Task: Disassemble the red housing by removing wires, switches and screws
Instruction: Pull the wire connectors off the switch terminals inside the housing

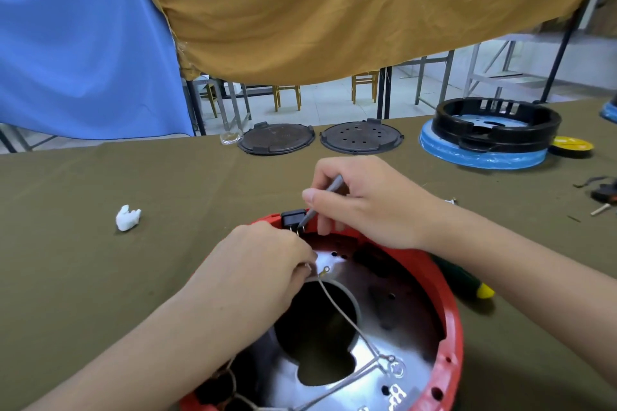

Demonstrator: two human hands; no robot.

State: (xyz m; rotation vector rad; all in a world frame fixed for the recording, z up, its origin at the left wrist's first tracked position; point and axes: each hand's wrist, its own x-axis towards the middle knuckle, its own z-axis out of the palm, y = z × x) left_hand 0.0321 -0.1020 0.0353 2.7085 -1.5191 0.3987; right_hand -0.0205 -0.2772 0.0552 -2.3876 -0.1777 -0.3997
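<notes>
Nearest the cam, the red housing (449,320) is sitting open side up at the bottom-centre of the olive-green table (100,260), showing a shiny metal plate (394,327) w/ a big round hole inside. Thin grey wires (344,314) are running across that plate, one ending in a small ring terminal (324,270) lying just beside the left hand. The left hand (263,264) is curling its fingers at the housing's far-left rim and pinching a wire end. The right hand (364,200) is gripping a slim grey tool (322,198), tip pointing down at the black switch (293,217) that is sitting in the far rim of the housing. A green-and-yellow screwdriver (467,280) is lying on the table just right of the housing, partly hidden by the right forearm. Further off: a crumpled white tissue (128,217) at left, two dark round lids (361,137) at the far edge, and a black ring (496,125) resting on a blue-wrapped disc (480,157) at right. Blue and mustard cloths are hanging behind.
</notes>
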